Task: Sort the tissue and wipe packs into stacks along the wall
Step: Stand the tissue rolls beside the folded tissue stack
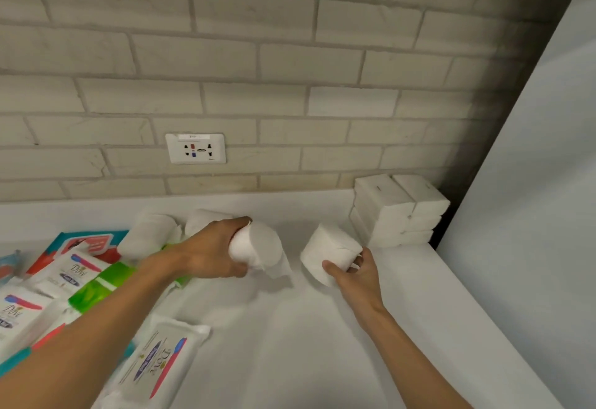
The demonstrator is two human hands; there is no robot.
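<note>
Left hand curls around a white tissue pack, right hand grips another pack, fingertips hidden behind both.

The left forearm lies across the green pack, hiding part of it. Left of the green pack, the Dove wipe packs run off the picture's edge, their small print blurred. Behind it, a red-and-teal pack is half buried, its label unreadable.

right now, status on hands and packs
Left hand grips left tissue pack. Right hand grips right tissue pack, near the corner stack. Wipe packs heaped left, unsorted.
</note>
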